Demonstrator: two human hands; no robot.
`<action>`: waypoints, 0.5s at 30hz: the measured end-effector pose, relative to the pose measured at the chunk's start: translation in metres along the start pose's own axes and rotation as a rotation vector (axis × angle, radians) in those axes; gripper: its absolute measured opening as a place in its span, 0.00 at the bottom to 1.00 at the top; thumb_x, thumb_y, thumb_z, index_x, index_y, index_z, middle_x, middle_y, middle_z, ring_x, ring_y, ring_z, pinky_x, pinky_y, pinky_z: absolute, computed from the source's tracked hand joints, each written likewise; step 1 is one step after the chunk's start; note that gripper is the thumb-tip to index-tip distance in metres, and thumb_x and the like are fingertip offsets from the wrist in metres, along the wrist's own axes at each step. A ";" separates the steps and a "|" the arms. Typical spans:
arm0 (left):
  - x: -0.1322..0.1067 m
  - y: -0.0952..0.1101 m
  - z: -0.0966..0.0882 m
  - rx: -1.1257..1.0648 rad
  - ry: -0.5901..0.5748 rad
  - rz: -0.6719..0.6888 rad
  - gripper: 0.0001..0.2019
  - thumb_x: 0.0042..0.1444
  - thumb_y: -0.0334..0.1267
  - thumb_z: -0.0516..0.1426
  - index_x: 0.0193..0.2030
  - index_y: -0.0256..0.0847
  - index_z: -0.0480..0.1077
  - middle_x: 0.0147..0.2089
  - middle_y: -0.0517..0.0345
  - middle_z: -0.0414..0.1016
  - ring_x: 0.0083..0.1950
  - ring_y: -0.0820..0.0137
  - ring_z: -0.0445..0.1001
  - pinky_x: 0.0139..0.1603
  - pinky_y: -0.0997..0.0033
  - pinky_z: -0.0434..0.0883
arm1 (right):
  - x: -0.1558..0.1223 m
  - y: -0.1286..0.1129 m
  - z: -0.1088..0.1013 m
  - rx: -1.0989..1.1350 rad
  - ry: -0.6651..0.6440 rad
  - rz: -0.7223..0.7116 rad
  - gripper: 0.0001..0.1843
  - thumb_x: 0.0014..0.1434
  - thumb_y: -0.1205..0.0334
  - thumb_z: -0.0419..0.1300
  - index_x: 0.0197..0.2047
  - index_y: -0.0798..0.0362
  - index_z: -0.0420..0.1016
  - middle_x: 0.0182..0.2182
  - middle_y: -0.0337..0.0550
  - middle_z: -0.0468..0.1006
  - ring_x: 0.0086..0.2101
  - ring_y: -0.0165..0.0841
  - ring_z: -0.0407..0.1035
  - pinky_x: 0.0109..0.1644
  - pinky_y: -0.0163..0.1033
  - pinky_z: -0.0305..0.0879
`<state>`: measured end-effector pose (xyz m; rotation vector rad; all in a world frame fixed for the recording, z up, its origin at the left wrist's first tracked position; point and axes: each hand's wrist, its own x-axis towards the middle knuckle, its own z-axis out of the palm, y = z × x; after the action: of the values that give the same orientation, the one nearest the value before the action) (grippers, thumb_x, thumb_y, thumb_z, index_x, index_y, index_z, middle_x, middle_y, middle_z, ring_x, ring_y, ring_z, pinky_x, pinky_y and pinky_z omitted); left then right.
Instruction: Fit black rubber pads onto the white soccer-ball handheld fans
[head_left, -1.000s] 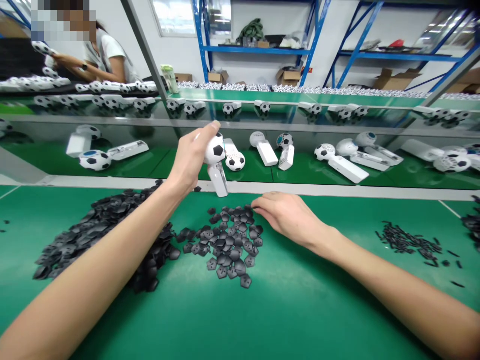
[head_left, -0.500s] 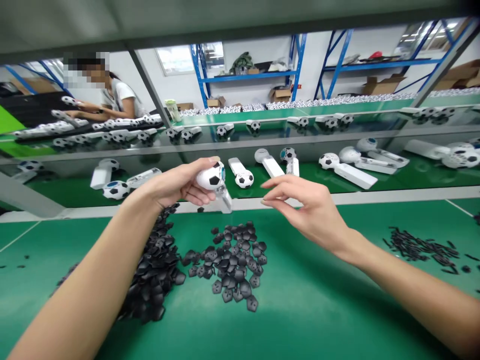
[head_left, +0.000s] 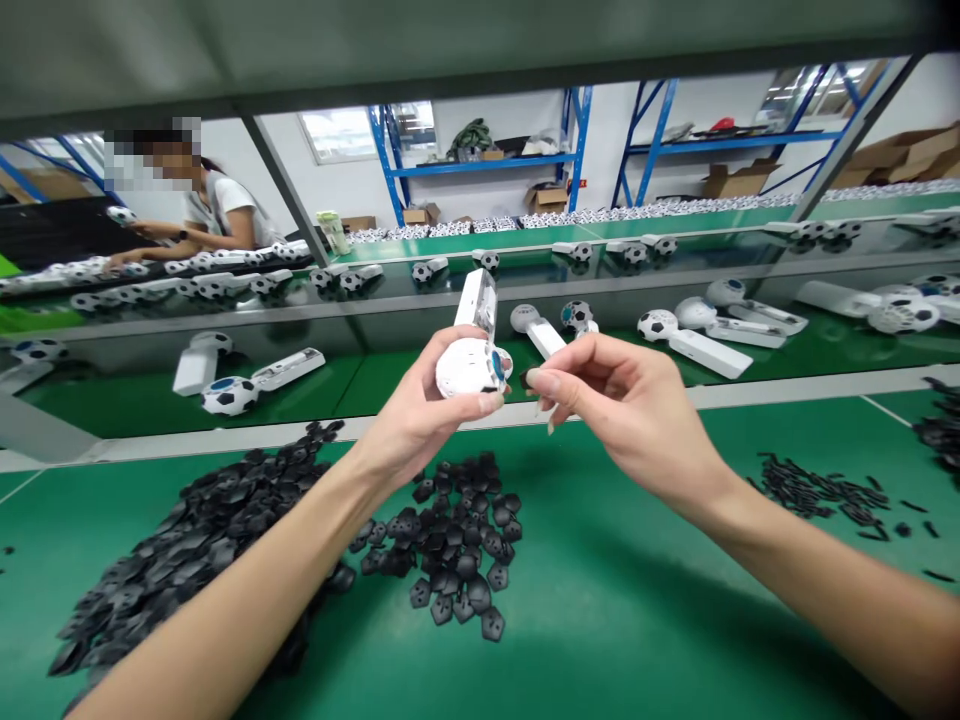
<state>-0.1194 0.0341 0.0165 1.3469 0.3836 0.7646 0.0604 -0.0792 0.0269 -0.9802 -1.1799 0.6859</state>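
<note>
My left hand [head_left: 420, 405] grips a white football-shaped device [head_left: 466, 368], its open-sided white handle pointing up and away. A blue ring shows on the ball's right side, and part of its surface is plain white. Close to that side, my right hand [head_left: 607, 400] pinches a small dark piece [head_left: 526, 380] between thumb and forefinger; its exact shape is mostly hidden. Below both hands lies a loose cluster of black pentagon pieces [head_left: 457, 560]. A larger heap of similar black pieces [head_left: 202, 530] spreads under my left forearm.
Thin black strips [head_left: 817, 490] lie at right. Behind a white ledge [head_left: 750, 395], more football devices [head_left: 709, 350] rest on a green surface. A metal shelf [head_left: 450, 60] hangs overhead. A co-worker [head_left: 225, 215] handles devices at far left.
My left hand has turned the device, so its handle now points up instead of down. My right hand has come closer to it, and a dark piece now shows in its fingertips.
</note>
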 end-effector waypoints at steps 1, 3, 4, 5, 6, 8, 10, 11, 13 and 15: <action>-0.001 -0.004 0.003 0.024 -0.001 0.030 0.26 0.51 0.37 0.76 0.55 0.49 0.74 0.47 0.59 0.80 0.43 0.72 0.77 0.41 0.77 0.75 | 0.000 0.001 0.001 0.041 -0.015 0.024 0.14 0.56 0.58 0.81 0.32 0.53 0.82 0.26 0.36 0.81 0.27 0.28 0.76 0.31 0.31 0.77; -0.004 -0.011 0.007 0.060 0.008 0.104 0.19 0.59 0.50 0.72 0.52 0.47 0.76 0.45 0.59 0.77 0.40 0.72 0.74 0.39 0.76 0.74 | 0.000 0.005 0.002 0.088 -0.040 0.054 0.16 0.56 0.55 0.80 0.33 0.53 0.80 0.27 0.37 0.81 0.29 0.30 0.77 0.31 0.32 0.79; -0.004 -0.014 0.009 0.074 0.016 0.143 0.18 0.64 0.55 0.68 0.51 0.46 0.76 0.44 0.58 0.75 0.39 0.72 0.72 0.38 0.76 0.73 | 0.000 0.006 0.002 0.094 -0.051 0.063 0.16 0.57 0.54 0.80 0.33 0.54 0.80 0.27 0.37 0.81 0.29 0.30 0.77 0.32 0.33 0.79; -0.005 -0.017 0.011 0.090 0.025 0.178 0.19 0.67 0.59 0.63 0.50 0.46 0.77 0.43 0.58 0.74 0.38 0.72 0.71 0.37 0.75 0.72 | -0.001 0.008 0.003 0.088 -0.062 0.069 0.16 0.58 0.54 0.79 0.33 0.54 0.79 0.27 0.36 0.81 0.29 0.29 0.76 0.33 0.33 0.79; -0.007 -0.020 0.012 0.112 0.038 0.204 0.20 0.70 0.60 0.60 0.51 0.46 0.77 0.43 0.58 0.73 0.37 0.73 0.69 0.36 0.75 0.70 | -0.002 0.010 0.004 0.072 -0.069 0.073 0.16 0.59 0.55 0.78 0.33 0.53 0.79 0.27 0.36 0.81 0.29 0.29 0.76 0.33 0.32 0.78; -0.009 -0.023 0.014 0.176 0.062 0.231 0.19 0.73 0.59 0.57 0.52 0.47 0.76 0.43 0.58 0.73 0.35 0.73 0.67 0.35 0.73 0.67 | -0.004 0.013 0.005 0.017 -0.084 0.076 0.14 0.61 0.58 0.77 0.33 0.53 0.78 0.27 0.36 0.80 0.29 0.28 0.76 0.34 0.32 0.76; -0.012 -0.024 0.016 0.258 0.075 0.253 0.18 0.75 0.58 0.55 0.53 0.48 0.76 0.45 0.58 0.73 0.36 0.73 0.66 0.35 0.72 0.67 | -0.006 0.015 0.006 -0.046 -0.090 0.074 0.12 0.62 0.60 0.75 0.32 0.53 0.78 0.27 0.36 0.81 0.29 0.27 0.75 0.34 0.31 0.74; -0.014 -0.024 0.016 0.302 0.079 0.268 0.17 0.76 0.57 0.54 0.53 0.49 0.76 0.46 0.58 0.73 0.37 0.72 0.67 0.37 0.71 0.67 | -0.007 0.015 0.006 -0.067 -0.090 0.075 0.12 0.62 0.61 0.75 0.32 0.53 0.78 0.27 0.36 0.81 0.29 0.27 0.74 0.34 0.31 0.73; -0.016 -0.023 0.018 0.394 0.085 0.310 0.16 0.77 0.56 0.53 0.54 0.49 0.76 0.48 0.58 0.74 0.40 0.72 0.69 0.39 0.71 0.69 | -0.008 0.014 0.007 -0.074 -0.086 0.085 0.12 0.62 0.61 0.75 0.32 0.54 0.78 0.27 0.36 0.81 0.28 0.27 0.74 0.33 0.32 0.72; -0.017 -0.023 0.019 0.489 0.105 0.346 0.15 0.76 0.55 0.55 0.54 0.49 0.75 0.48 0.58 0.75 0.40 0.72 0.71 0.40 0.71 0.70 | -0.009 0.012 0.008 -0.040 -0.088 0.106 0.12 0.60 0.60 0.76 0.31 0.54 0.79 0.27 0.37 0.81 0.28 0.28 0.74 0.34 0.31 0.73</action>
<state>-0.1127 0.0073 -0.0046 1.8672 0.4443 1.0765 0.0511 -0.0799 0.0129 -1.0615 -1.2287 0.7991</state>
